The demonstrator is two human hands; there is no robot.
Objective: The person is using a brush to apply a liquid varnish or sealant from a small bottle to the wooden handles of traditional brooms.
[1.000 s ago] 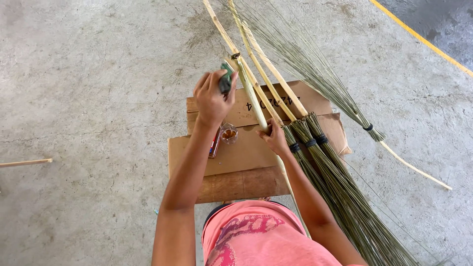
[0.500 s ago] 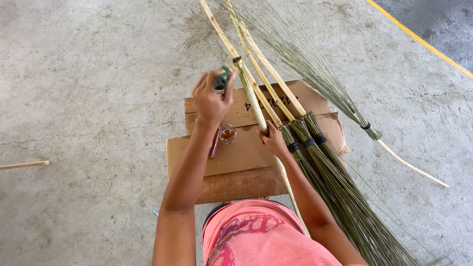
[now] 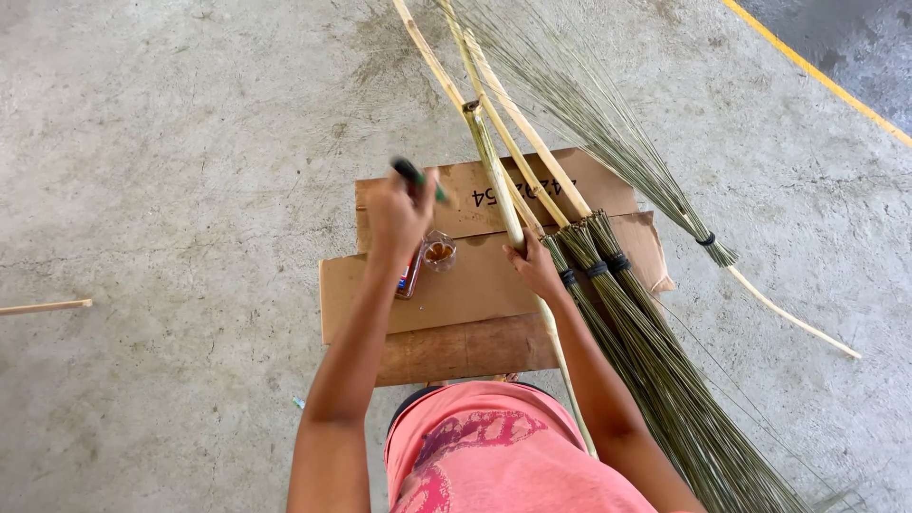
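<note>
My left hand (image 3: 397, 214) is raised above flattened brown cardboard (image 3: 475, 294) and grips a small dark green tool (image 3: 416, 177) whose end sticks out to the right. My right hand (image 3: 535, 269) is closed around a pale bamboo stick (image 3: 494, 161) that runs from the top of the view down past my lap. Beside that hand lie several grass brooms (image 3: 646, 342) with black bindings and bamboo handles. A small clear jar (image 3: 438, 252) with brown contents stands on the cardboard below my left hand.
One more broom (image 3: 617, 142) with a curved handle lies to the right on the concrete floor. A loose stick (image 3: 43, 306) lies at the far left. A yellow line (image 3: 817, 71) crosses the top right corner. A wooden board (image 3: 465, 350) sits under the cardboard.
My left hand has drawn back from the stick, toward the left and lower, still holding the green tool. My right hand has kept its hold on the stick.
</note>
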